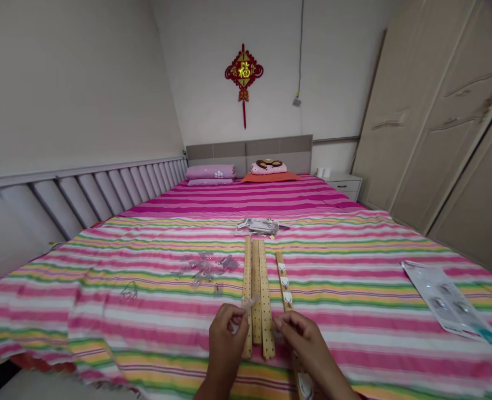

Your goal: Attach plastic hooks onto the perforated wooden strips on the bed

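Observation:
My left hand [227, 345] is closed in a pinch on a small clear plastic piece [252, 303], perhaps a little bag, above the perforated wooden strips. Three of these pale strips [266, 300] lie side by side, running away from me. To their right, my right hand [303, 340] has thumb and forefinger pinched together; whatever is between them is too small to make out. Beneath it runs a narrow wooden strip [278, 258] bearing several white hooks [287, 299], partly covered by my right hand and forearm. Several small clear packets [206, 268] with metal bits are scattered left of the strips.
A striped cloth [354, 289] covers the bed. Beyond the strips lies a clear packet of parts [263, 225]. A blister pack [450, 303] rests at the right, and a tangle of thin wire or string [129, 290] at the left. Folded bedding [210, 172] sits by the headboard.

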`<state>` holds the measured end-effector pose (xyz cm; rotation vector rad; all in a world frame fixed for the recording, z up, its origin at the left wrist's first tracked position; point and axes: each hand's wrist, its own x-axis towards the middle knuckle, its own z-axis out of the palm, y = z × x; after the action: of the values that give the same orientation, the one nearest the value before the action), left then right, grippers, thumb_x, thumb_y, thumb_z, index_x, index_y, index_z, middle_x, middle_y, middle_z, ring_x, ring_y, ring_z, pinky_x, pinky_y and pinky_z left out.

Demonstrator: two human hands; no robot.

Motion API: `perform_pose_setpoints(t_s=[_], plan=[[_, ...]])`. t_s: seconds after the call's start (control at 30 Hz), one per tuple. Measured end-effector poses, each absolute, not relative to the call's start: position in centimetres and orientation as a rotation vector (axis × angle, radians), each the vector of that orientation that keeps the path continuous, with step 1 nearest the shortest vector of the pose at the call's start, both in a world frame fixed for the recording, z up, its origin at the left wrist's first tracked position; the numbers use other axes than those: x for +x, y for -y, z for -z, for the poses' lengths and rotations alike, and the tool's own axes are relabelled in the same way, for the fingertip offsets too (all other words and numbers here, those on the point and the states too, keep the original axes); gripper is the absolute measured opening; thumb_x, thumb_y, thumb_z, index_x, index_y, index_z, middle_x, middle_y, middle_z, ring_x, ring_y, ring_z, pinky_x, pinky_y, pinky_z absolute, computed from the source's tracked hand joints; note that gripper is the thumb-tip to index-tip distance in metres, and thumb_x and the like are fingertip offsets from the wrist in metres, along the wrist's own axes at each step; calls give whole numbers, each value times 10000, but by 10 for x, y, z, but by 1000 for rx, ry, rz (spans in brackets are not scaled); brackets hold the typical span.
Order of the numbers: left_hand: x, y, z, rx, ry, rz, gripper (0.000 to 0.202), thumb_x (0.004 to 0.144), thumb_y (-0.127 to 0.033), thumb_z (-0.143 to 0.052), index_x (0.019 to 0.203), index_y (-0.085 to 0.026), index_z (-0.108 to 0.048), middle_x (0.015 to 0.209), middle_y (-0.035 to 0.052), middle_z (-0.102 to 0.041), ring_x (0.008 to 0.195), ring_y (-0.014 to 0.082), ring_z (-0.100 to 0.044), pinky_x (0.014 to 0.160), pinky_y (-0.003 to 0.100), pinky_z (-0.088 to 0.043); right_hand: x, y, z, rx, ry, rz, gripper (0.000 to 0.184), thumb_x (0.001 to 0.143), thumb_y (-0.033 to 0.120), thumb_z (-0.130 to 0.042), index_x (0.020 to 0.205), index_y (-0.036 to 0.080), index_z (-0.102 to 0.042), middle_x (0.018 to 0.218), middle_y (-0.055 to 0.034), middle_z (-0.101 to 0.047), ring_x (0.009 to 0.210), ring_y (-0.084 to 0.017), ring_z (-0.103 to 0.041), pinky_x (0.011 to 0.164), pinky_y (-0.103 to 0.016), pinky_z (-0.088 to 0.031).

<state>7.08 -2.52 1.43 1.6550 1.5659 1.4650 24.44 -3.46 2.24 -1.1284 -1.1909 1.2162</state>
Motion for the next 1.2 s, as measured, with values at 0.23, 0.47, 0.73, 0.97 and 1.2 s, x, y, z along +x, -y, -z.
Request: perform_pose_setpoints(t_s=[0.23, 0.47, 0.73, 0.97, 1.2], plan=[[90, 38, -26, 2416, -1472, -1497, 150, 806, -116, -493, 755, -214, -594, 723, 34, -610, 724, 147, -589, 660, 248, -478, 243, 36, -21, -1063, 979, -1316, 334, 660, 507, -704, 645, 180, -641, 507, 41, -497, 478, -106, -423, 462, -219, -329], [90, 39, -38, 2994, -976, -1231, 138, 828, -109, -519, 868, -203, -612, 778, 33, -657, 685, 125, -569, 606, 244, -435, 274, 34, -29, -1136, 914, -1222, 360, 659, 540, -687, 699, 183, -683, 603, 5, -581, 564, -137, -488, 521, -234, -361], [89, 24, -68, 3309, -496, -1064, 56, 849, -144, -545, 857, -173, -592, 764, 5, -654, 681, 108, -561, 598, 253, -384, 289, 37, -27, -966, 1142, -1493, 287, 621, 432, -773, 608, 155, -700, 550, 0, -618, 530, -109, -500, 553, -242, -368], [84, 14, -69, 3288, -545, -1096, 106, 837, -150, -570, 938, -178, -582, 855, 28, -668, 759, 126, -572, 652, 272, -400, 294, 29, -21, -923, 1161, -1491, 241, 594, 377, -804, 724, 182, -750, 652, -11, -680, 601, -123, -567, 608, -252, -417], [89, 12, -72, 3211, -585, -1132, 183, 822, -100, -549, 982, -178, -592, 884, 44, -666, 774, 139, -574, 659, 274, -425, 296, 32, -30, -923, 1189, -1393, 188, 635, 347, -784, 662, 177, -709, 597, 9, -622, 563, -110, -529, 549, -228, -406]])
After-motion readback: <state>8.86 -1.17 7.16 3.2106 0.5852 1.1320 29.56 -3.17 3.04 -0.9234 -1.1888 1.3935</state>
